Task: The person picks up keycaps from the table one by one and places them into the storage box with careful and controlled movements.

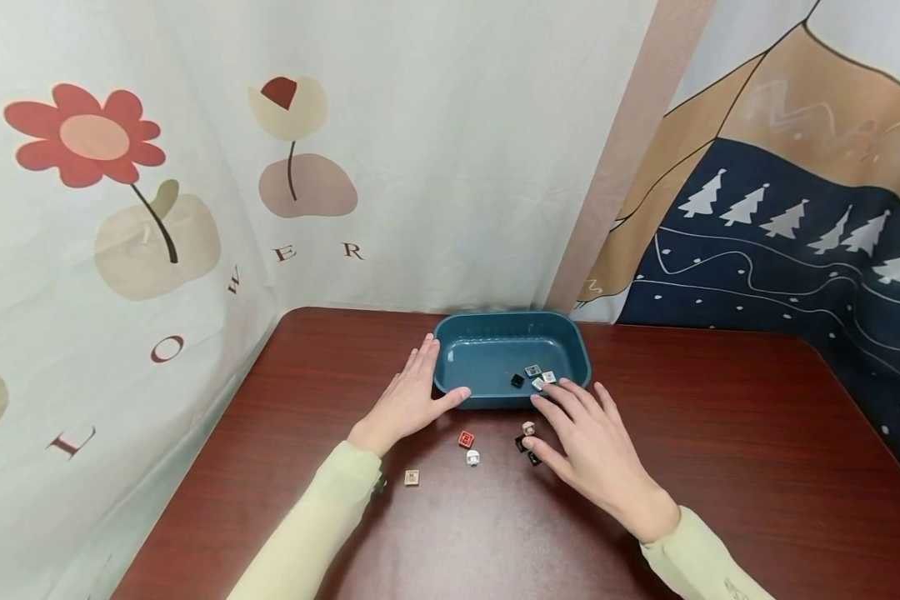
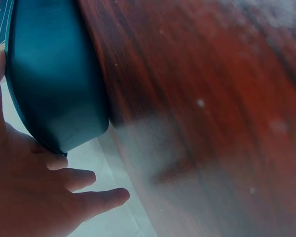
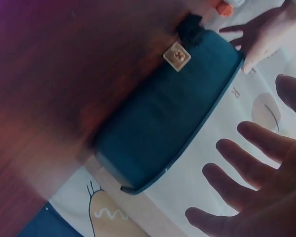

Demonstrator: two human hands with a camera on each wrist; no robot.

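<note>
A blue rectangular basin [image 1: 512,402] stands near the table's far edge. My left hand [image 1: 412,396] lies along its left end, fingers straight, thumb at the near rim. Above the near right corner, my right hand [image 1: 596,446] spreads its fingers with nothing gripped. Inside the basin are a black keycap [image 1: 517,380] and several pale ones. A beige keycap [image 3: 176,56] sits in front of the basin beside black keycaps [image 3: 190,29], close to my right thumb. Further left on the table are a red keycap [image 1: 466,439], a white keycap [image 1: 473,457] and a tan keycap [image 1: 412,477].
The dark red wooden table [image 1: 720,433] extends to both sides of the basin. Behind it hangs a white curtain [image 1: 450,167] with flower prints, and at the right a navy and brown mountain-print cloth [image 1: 780,225].
</note>
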